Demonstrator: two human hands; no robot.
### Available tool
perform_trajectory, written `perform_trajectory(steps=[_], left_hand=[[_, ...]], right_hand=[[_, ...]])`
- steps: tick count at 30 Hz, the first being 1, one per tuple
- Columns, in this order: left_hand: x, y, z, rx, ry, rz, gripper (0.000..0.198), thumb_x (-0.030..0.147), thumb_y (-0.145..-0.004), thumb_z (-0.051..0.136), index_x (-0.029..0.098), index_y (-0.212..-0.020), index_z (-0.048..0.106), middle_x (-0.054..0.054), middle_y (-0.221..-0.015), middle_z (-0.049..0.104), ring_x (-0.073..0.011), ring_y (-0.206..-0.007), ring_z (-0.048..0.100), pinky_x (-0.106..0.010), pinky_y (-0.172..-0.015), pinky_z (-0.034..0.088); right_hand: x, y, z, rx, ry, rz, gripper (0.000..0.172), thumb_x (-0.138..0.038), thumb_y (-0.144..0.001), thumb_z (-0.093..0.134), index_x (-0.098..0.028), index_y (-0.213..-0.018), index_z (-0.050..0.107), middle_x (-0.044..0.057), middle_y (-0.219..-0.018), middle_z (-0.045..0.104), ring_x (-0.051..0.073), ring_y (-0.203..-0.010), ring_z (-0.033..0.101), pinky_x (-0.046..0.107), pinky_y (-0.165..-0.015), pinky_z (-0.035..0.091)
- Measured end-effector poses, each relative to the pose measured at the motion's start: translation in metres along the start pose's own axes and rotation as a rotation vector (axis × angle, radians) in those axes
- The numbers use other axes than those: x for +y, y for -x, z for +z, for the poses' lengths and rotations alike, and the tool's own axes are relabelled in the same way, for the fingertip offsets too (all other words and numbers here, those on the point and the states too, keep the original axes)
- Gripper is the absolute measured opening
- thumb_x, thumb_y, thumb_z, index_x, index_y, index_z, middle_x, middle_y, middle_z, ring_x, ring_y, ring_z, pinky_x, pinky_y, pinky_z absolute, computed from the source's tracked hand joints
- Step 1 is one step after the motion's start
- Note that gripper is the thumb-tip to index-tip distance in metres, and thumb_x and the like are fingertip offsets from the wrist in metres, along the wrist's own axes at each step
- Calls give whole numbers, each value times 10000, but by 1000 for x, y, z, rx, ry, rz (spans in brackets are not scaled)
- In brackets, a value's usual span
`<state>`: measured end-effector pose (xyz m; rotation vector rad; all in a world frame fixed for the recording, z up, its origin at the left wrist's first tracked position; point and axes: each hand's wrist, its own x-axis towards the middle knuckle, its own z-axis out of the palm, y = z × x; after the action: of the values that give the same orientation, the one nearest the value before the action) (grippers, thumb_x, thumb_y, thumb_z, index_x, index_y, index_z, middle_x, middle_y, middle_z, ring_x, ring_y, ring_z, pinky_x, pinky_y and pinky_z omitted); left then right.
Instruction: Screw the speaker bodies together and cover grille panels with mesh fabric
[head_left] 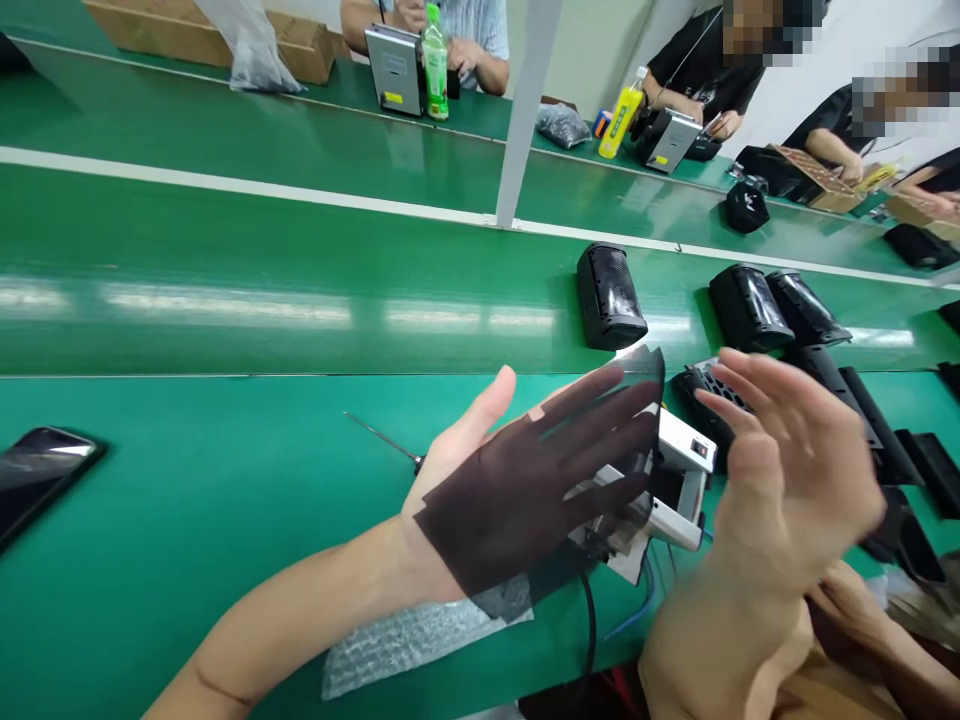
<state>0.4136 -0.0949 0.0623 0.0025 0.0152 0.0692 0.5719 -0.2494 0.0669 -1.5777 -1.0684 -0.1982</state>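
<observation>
My left hand (461,445) is stretched out flat, palm up, with its fingers spread. Over the palm and fingers lies a thin, dark, see-through mesh sheet (510,510). My right hand (795,460) is raised to the right of the sheet, apart from it, with slightly bent fingers and nothing in it. Behind the sheet stands a white and grey device (686,450), partly hidden. A thin metal rod (382,440), like a screwdriver shaft, pokes out beside my left wrist. Bubble wrap (420,645) lies beneath the forearm.
A black phone (45,470) lies at the left. Black speaker housings (611,295) stand on the green bench, with several more parts at the right. A black cable (590,625) runs below the device. Across the bench, people work beside a green bottle (434,65) and a yellow bottle (622,115).
</observation>
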Motion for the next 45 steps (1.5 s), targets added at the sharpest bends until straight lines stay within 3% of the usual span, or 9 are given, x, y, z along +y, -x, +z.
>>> perform_trajectory(steps=[4,9,14,21,30,34,38,42,45], left_hand=[[1,8,1,-45,-55,-15,713,615,-1171,227,138,-1541,606,-89,-1658,552,-242,-1520,562,-447,-1280,435],[-2,8,1,-39,-90,-24,705,648,-1152,289,159,-1544,613,-76,-1645,570,-237,-1600,462,-411,-1290,395],[-4,6,2,-26,-102,-39,768,694,-1136,225,180,-1537,631,-57,-1683,527,-248,-1636,401,-418,-1302,377],[-2,10,4,18,-143,-68,744,696,-1128,301,178,-1541,638,-53,-1653,562,-290,-1635,398,-437,-1297,397],[2,12,4,-3,-165,-93,760,736,-1094,363,184,-1508,680,-80,-1601,615,-334,-1613,434,-462,-1301,418],[3,12,1,18,-190,-86,755,738,-1089,379,185,-1499,686,-79,-1606,606,-316,-1594,468,-427,-1255,479],[2,13,0,47,-205,-77,742,756,-1065,438,196,-1469,710,-75,-1616,593,-293,-1605,452,-417,-1257,483],[2,11,1,56,-217,-87,756,772,-1049,457,204,-1489,693,-77,-1615,597,-300,-1579,493,-410,-1225,519],[4,3,-1,106,-288,-6,711,729,-1055,488,191,-1462,713,-84,-1597,620,-296,-1558,522,-394,-1228,515]], right_hand=[[22,-12,7,-205,-316,243,552,-563,-1040,678,-311,-1528,622,86,-1305,765,260,-1168,762,385,-993,648],[15,-9,10,-248,-360,288,537,-459,-1000,752,-334,-1508,636,36,-998,781,207,-813,753,310,-683,624],[12,-9,12,-184,-340,304,468,-294,-942,810,-355,-1394,707,-24,-816,678,144,-642,647,245,-555,537],[10,-7,15,40,-190,240,369,-321,-906,831,-309,-1264,740,-13,-776,610,137,-552,522,263,-435,407],[2,-6,11,21,-54,150,329,-260,-995,715,-312,-1318,684,-20,-777,597,127,-518,498,252,-420,367],[2,-8,10,47,-150,170,345,-209,-957,768,-337,-1276,750,-19,-779,612,130,-558,541,248,-451,447],[10,-11,11,65,-133,96,362,-208,-947,781,-341,-1283,777,-9,-773,623,136,-598,578,253,-484,467],[18,-18,12,179,-107,64,348,-235,-901,815,-318,-1238,799,14,-848,635,156,-690,599,279,-569,534],[19,-19,-1,355,-22,-14,352,-204,-840,831,-309,-1176,829,17,-986,692,144,-754,598,320,-745,592]])
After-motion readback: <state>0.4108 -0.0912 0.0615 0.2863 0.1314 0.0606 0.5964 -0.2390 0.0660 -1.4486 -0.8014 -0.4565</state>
